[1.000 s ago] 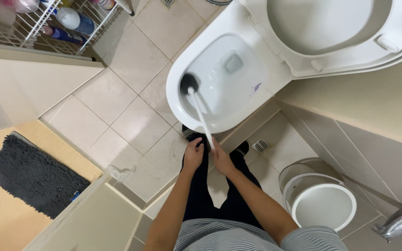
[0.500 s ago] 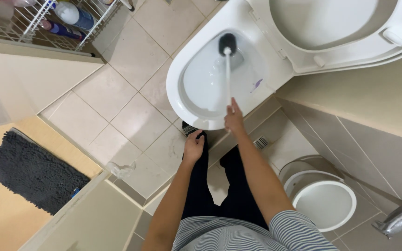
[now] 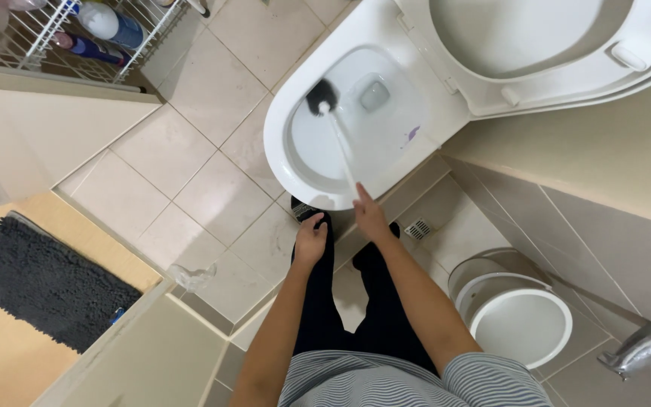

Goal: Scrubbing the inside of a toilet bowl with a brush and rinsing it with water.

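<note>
Tiled bathroom floor [image 3: 212, 173], you standing at white toilet bowl [image 3: 295, 169]. Right hand [image 3: 369, 217] gripping toilet brush [image 3: 334, 132] handle, black head working far-left inner wall. Left hand [image 3: 310, 240] loosely curled, holding nothing. Keep bristles below rim, strokes short, avoiding splashing.

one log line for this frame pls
right hand: grips toilet brush | brush head: inside toilet bowl | left hand: empty, on thigh | seat lid: up
</note>
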